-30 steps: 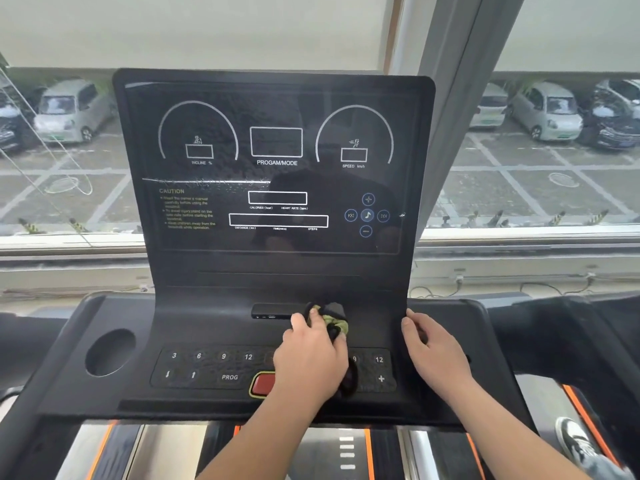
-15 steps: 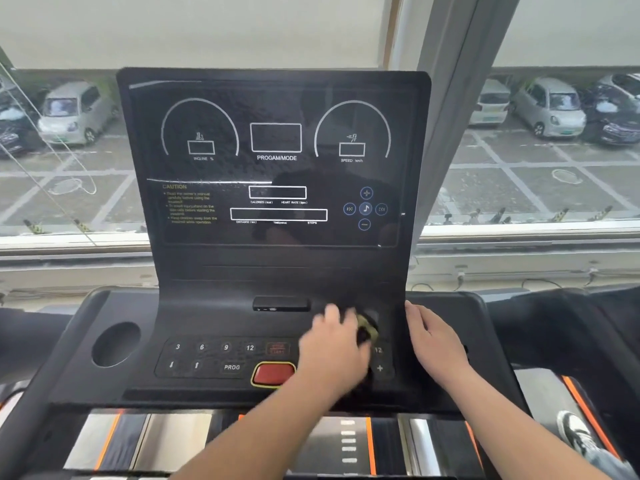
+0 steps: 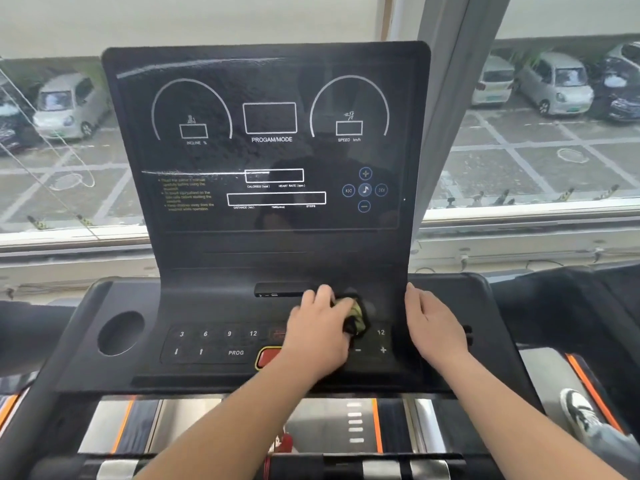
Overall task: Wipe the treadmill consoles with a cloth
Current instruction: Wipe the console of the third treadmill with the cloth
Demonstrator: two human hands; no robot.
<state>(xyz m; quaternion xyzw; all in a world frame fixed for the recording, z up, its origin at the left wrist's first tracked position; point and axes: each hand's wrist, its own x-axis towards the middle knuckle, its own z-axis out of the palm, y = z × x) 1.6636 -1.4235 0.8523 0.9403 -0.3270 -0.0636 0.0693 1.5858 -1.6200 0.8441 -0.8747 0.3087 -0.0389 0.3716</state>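
Head view: black treadmill console (image 3: 263,150) faces a window (image 3: 519,174) over parked cars (image 3: 554,84). Cup hole (image 3: 120,332) sits left of the keypad (image 3: 214,341). Caution text at lower left of the screen is too blurred to read. Red button (image 3: 268,356) is half hidden by the left hand (image 3: 322,332). That hand is curled round a bunched dark and yellow-green cloth (image 3: 356,315), pressing it on the console right of centre. Right hand (image 3: 436,327) lies flat, fingers straight, on the console's right edge.
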